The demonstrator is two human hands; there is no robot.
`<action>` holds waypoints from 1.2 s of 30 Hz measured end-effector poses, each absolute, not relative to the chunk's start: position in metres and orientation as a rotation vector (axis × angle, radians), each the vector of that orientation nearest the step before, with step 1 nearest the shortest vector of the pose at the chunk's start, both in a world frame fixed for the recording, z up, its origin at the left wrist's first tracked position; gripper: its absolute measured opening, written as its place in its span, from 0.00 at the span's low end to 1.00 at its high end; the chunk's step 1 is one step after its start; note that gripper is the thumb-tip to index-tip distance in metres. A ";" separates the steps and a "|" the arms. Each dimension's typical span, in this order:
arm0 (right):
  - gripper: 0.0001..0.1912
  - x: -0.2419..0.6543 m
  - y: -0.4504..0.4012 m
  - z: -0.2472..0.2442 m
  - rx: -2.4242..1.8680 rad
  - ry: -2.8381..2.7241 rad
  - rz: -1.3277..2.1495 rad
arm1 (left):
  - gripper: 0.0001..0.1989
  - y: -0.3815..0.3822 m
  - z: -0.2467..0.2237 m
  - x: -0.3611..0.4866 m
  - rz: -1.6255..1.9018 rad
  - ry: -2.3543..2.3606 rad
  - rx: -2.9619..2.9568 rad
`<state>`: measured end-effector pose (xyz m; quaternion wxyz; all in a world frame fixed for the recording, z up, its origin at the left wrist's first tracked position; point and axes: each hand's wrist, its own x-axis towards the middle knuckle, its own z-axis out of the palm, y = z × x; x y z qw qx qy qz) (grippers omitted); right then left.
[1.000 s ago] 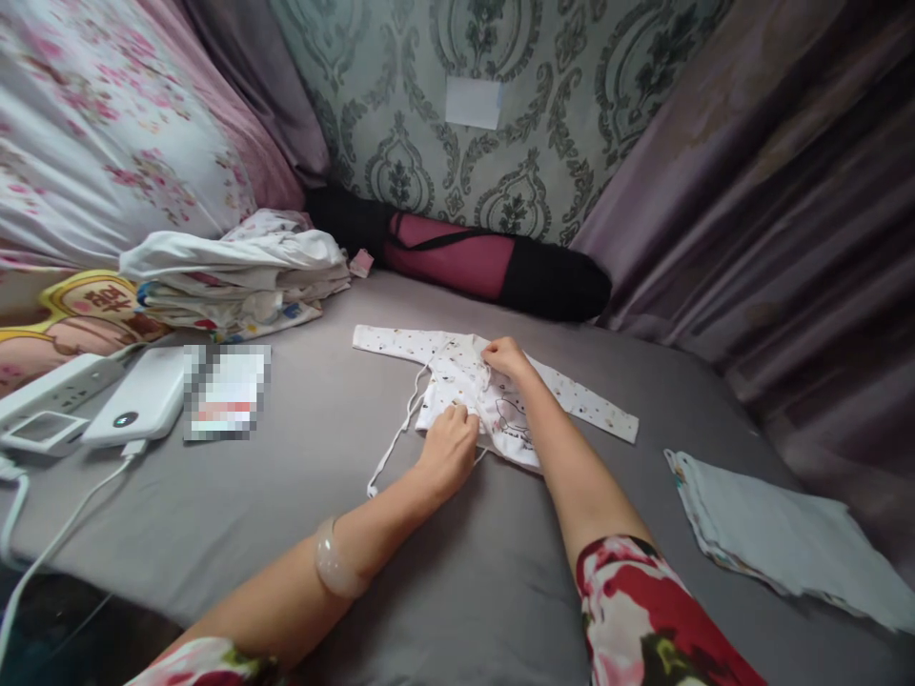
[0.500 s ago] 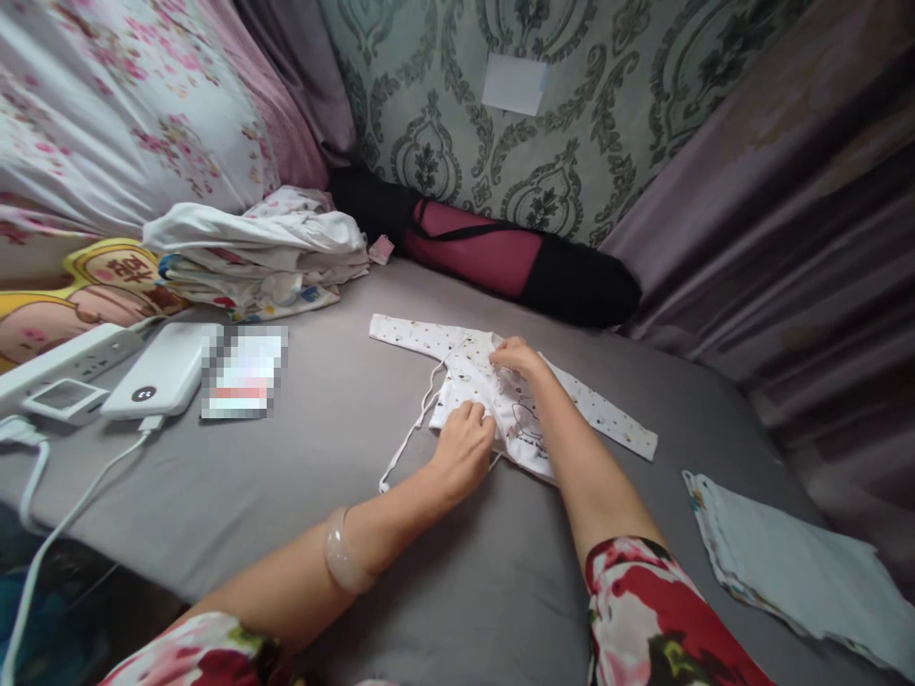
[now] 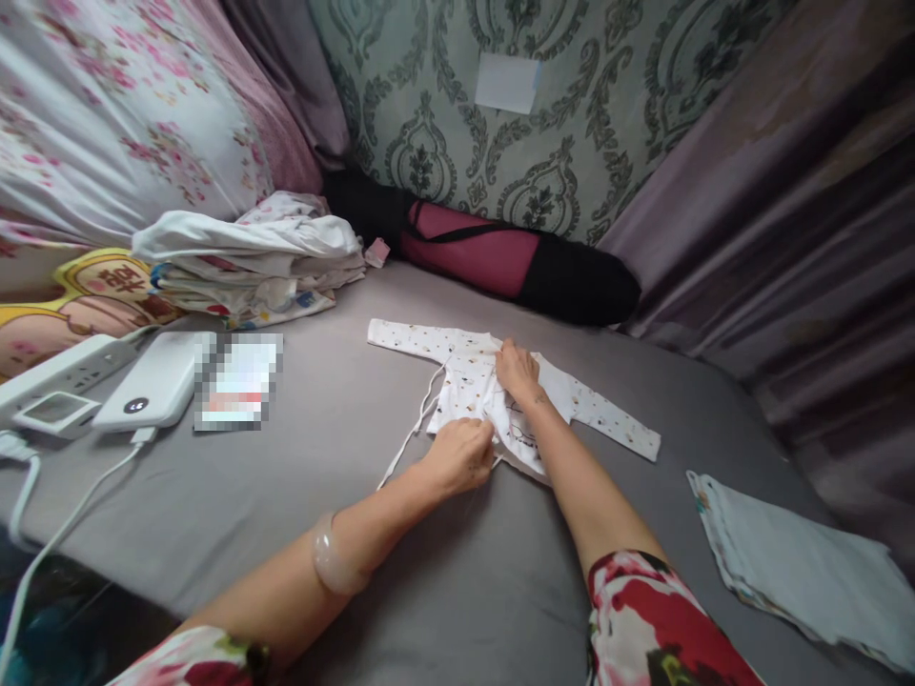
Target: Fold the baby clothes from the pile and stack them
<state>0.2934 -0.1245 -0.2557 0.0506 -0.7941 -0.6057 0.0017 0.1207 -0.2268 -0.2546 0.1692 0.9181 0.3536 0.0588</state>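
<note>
A small white baby wrap top [image 3: 468, 376] with a tiny printed pattern lies spread on the grey sheet, both sleeves stretched out to the sides. White tie strings trail from its left edge. My left hand [image 3: 461, 453] is closed on the lower front edge of the top, fingers pinched together. Higher up, near the neckline, my right hand [image 3: 518, 370] has its fingers closed on the front flap. A line drawing on the front is partly covered by my right forearm.
Folded clothes [image 3: 250, 257] are piled at the back left, near a power bank [image 3: 153, 381], a power strip [image 3: 64, 372] and a blurred-out flat object [image 3: 239, 381]. A black and maroon long bag [image 3: 472, 250] lies along the wall. Folded pale cloth [image 3: 801, 562] rests at right.
My right hand has curled its fingers closer together on the flap near the neckline and shifted slightly down. My left hand has moved slightly and stays at the lower edge.
</note>
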 end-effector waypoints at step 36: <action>0.20 0.290 -0.122 -0.256 -2.422 -1.863 0.049 | 0.12 -0.172 -0.231 0.063 0.090 1.690 2.144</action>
